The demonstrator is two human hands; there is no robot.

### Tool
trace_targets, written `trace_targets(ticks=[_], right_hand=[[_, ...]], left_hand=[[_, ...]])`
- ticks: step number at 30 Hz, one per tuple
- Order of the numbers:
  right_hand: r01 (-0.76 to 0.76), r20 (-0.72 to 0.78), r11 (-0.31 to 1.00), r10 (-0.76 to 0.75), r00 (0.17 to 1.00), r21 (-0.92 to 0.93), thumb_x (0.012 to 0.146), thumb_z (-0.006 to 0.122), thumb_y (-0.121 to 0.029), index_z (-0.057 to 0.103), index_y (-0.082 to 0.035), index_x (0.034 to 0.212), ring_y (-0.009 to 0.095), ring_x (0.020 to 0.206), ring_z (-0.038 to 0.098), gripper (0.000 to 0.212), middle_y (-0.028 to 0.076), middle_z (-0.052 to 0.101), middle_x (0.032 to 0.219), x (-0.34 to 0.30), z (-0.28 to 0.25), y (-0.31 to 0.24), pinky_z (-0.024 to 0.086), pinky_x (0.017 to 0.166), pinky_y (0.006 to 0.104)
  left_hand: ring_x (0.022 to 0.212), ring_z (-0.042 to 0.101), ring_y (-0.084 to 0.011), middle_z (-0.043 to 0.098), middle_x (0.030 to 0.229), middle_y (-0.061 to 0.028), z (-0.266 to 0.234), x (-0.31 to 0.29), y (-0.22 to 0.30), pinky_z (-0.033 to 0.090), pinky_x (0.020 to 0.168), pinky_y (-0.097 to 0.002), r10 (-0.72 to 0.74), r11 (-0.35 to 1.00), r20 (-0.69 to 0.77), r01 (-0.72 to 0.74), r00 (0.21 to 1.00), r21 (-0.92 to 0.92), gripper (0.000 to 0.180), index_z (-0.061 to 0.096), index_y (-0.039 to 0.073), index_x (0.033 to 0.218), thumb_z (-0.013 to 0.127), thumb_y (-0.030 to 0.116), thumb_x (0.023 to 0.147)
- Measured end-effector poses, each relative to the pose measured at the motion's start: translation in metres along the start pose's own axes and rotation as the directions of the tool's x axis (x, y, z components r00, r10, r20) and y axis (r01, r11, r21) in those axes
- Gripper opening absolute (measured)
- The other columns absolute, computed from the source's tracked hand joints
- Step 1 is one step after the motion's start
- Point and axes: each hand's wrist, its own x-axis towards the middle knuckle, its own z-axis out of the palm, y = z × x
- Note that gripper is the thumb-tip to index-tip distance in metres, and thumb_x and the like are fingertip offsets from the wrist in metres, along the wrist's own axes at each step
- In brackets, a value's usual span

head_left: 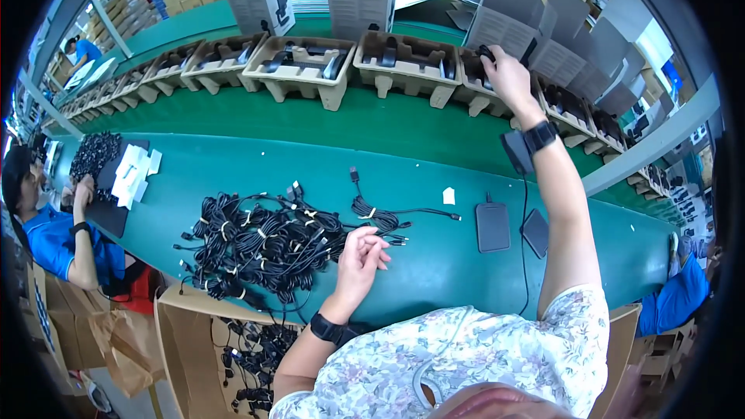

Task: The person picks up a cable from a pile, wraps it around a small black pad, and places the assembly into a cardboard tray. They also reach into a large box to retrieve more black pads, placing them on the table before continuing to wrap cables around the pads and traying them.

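Table (pixel 434 295), green, in a workshop: at 8 o'clock, one heap of black cables (pixel 272 244), the left hand (pixel 358 264) beside it, fingers loosely curled. One bundled cable (pixel 372 213) lies beyond, long axis roughly 10-to-4 o'clock, one plug toward 12. Farther, at 2, the right hand (pixel 508 77) pinches a dark item (pixel 486 53) over one pulp tray (pixel 470 97).
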Motion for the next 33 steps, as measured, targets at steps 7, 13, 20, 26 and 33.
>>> trace_targets(ticks=[7,13,20,26,33], right_hand=[[0.205,0.105,0.884,-0.177,0.979,-0.42,0.082,0.052,-0.016,0.059,-0.001,0.098,0.034,0.083,0.063,0.023,0.019,0.064,0.087,0.05,0.073,0.039,0.05,0.071,0.0423],[0.148,-0.056,0.902,-0.186,0.981,-0.406,0.084,0.047,-0.013,0.057,0.004,0.09,0.036,0.084,0.062,0.021,0.021,0.063,0.084,0.059,0.121,0.041,0.05,0.069,0.0434],[-0.18,0.304,0.976,0.209,0.93,-0.118,0.088,0.053,-0.025,0.056,0.005,0.107,0.036,0.096,0.059,0.035,0.026,0.06,0.104,0.062,0.107,0.034,0.049,0.08,0.0374],[-0.081,0.548,0.947,-0.109,0.829,0.31,0.088,0.055,-0.031,0.053,0.006,0.115,0.031,0.104,0.056,0.046,0.023,0.057,0.115,0.042,0.068,0.063,0.045,0.089,0.035],[-0.193,0.243,0.882,0.092,0.966,0.431,0.089,0.056,-0.027,0.051,0.0,0.122,0.024,0.105,0.055,0.043,0.016,0.058,0.117,0.029,0.118,0.075,0.044,0.088,0.0347]], left_hand=[[0.07,0.06,-0.0139,0.057,0.092,-0.0114,-0.005,0.003,0.002,0.049,0.052,-0.0212,-0.041,0.999,-0.012,0.041,0.999,-0.023,0.027,0.038,0.002,0.117,0.044,-0.003,0.091],[0.07,0.06,-0.0127,0.057,0.091,-0.0105,-0.005,0.003,0.003,0.047,0.047,-0.0199,-0.087,0.995,-0.019,0.087,0.996,-0.044,0.025,0.039,0.002,0.116,0.042,-0.002,0.092],[0.07,0.06,-0.0129,0.058,0.092,-0.011,-0.012,0.004,-0.003,0.047,0.047,-0.02,-0.094,0.996,-0.014,0.094,0.995,-0.003,0.02,0.043,0.001,0.112,0.044,0.0,0.092],[0.07,0.06,-0.0121,0.058,0.091,-0.0105,-0.012,0.007,-0.006,0.047,0.047,-0.0196,-0.082,0.994,-0.026,0.084,0.996,0.065,0.015,0.047,0.0,0.108,0.045,0.001,0.092],[0.071,0.061,-0.0112,0.059,0.093,-0.0099,-0.012,0.008,-0.008,0.046,0.048,-0.0194,-0.072,0.994,-0.026,0.074,0.997,0.086,0.015,0.051,0.0,0.104,0.044,-0.001,0.091]])
